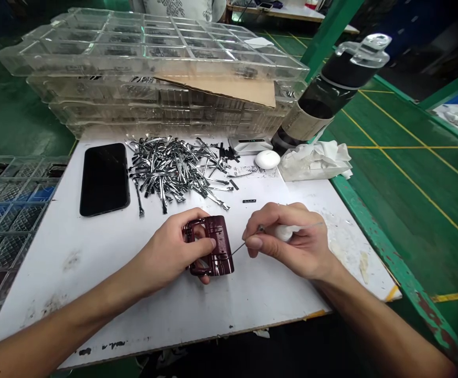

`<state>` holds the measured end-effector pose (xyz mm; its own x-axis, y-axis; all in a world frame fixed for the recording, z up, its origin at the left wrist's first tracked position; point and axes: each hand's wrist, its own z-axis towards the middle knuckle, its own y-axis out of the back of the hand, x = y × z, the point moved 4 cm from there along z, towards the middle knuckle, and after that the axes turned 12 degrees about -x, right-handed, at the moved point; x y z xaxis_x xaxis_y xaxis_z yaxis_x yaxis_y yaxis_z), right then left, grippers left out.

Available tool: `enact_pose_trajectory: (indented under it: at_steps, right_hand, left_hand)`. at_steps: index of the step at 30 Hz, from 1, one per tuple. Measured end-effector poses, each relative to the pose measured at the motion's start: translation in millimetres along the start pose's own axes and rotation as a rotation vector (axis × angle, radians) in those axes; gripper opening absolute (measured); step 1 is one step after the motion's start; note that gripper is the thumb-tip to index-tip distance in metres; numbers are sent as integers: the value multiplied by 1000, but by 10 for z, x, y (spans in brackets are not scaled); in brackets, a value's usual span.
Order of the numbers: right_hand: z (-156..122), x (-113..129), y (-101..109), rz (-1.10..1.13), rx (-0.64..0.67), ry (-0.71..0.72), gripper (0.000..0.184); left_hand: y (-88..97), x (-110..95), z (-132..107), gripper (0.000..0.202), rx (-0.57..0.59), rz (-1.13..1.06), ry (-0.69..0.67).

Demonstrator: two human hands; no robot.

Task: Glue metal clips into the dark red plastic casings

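My left hand (173,247) grips a glossy dark maroon plastic shell (223,247), thumb on its face and fingers behind. The shell has an open frame on its left side and looks like a small model vehicle part. My right hand (291,239) pinches a thin needle-tipped tool (240,248), its tip at the shell's lower right edge. Whether the tip touches, I cannot tell. A small white bottle-like piece (283,232) shows in the right palm; the fingers hide how it joins the needle. Just beyond the hands lies a small black strip (248,201).
A pile of chrome parts (177,168) lies beyond my hands, beside a black phone (105,179). Stacked clear compartment trays (166,58) stand behind. At right are a white rounded object (267,159), crumpled tissues (317,160) and a tall bottle (327,94). Another compartment tray (12,210) is at left.
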<state>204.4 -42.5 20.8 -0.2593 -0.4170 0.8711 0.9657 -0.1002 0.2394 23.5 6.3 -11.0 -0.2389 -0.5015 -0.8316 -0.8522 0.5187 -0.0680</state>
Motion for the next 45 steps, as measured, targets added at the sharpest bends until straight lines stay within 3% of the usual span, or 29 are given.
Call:
enact_pose_trajectory:
  at_steps: [10, 14, 20, 24, 30, 36, 39, 41, 43, 45]
  right_hand:
    - [-8, -6, 48, 2, -57, -19, 5]
    - [14, -100, 266, 52, -312, -18, 6]
    - [8, -214, 962, -219, -874, 141, 11]
    - [-22, -226, 1226, -444, -954, 176, 11]
    - [-28, -238, 1316, -567, -1018, 192, 15]
    - [23, -357, 1374, -705, -911, 59, 15]
    - [14, -300, 1316, -755, -893, 2, 38]
    - [2, -173, 1148, -721, -875, 25, 45]
    - [9, -57, 830, -637, -699, 1, 28]
    - [-14, -23, 388, -510, -334, -139, 18]
  left_hand:
    - [0, 16, 7, 20, 6, 7, 6]
    - [0, 0, -2, 19, 9, 16, 15]
    - [-20, 32, -12, 24, -34, 58, 44]
    - [-42, 57, -36, 37, -106, 59, 42]
    - [-47, 70, -54, 43, -125, 79, 26]
    - [-89, 47, -88, 37, -59, 82, 4]
    - [-110, 48, -111, 32, -16, 102, -35]
    - [-115, 61, -121, 29, 12, 103, -74]
    - [-114, 78, -122, 27, 38, 79, -135]
    - [-99, 87, -110, 26, 44, 44, -224]
